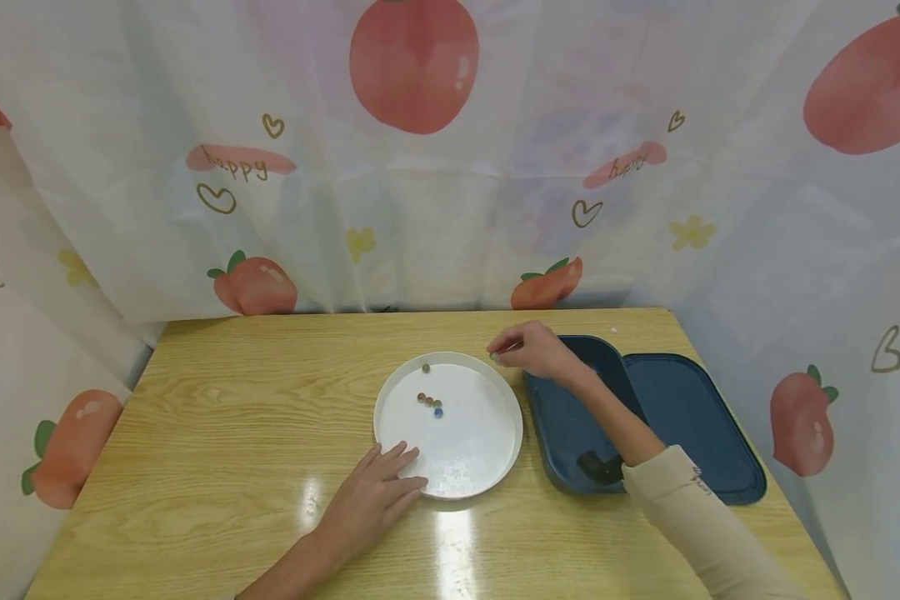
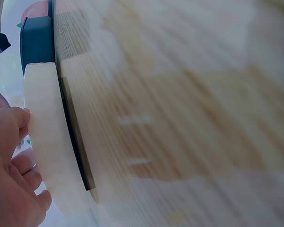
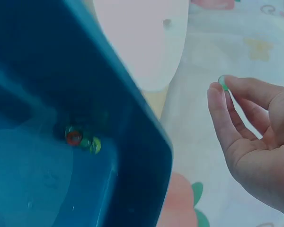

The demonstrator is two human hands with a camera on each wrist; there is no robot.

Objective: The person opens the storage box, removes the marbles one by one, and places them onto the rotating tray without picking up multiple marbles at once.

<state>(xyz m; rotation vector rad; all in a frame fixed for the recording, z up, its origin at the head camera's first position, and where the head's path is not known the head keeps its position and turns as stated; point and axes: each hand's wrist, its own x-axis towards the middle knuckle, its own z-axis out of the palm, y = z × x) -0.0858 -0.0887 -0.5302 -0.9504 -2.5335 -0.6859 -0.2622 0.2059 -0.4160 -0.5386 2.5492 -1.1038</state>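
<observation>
My right hand (image 1: 534, 350) pinches a small greenish glass marble (image 3: 222, 82) between thumb and fingertip. It is raised above the gap between a round white tray (image 1: 487, 437) and a dark blue bin (image 3: 146, 118). Several marbles lie on the tray: one brownish marble (image 1: 426, 367) near the far rim, a short row, and a blue marble (image 1: 438, 412) just below it. My left hand (image 1: 371, 492) rests on the tray's near-left rim with fingers spread. Inside the bin, a red-centred marble (image 3: 74, 137) and a yellow-green marble (image 3: 95, 145) sit near a corner.
A flat dark blue lid or tray (image 1: 705, 433) lies right of the bin, partly under its edge. Under my right forearm shows a black object (image 1: 600, 468). The wooden table (image 1: 232, 417) is backed by a fruit-print curtain (image 1: 435, 208).
</observation>
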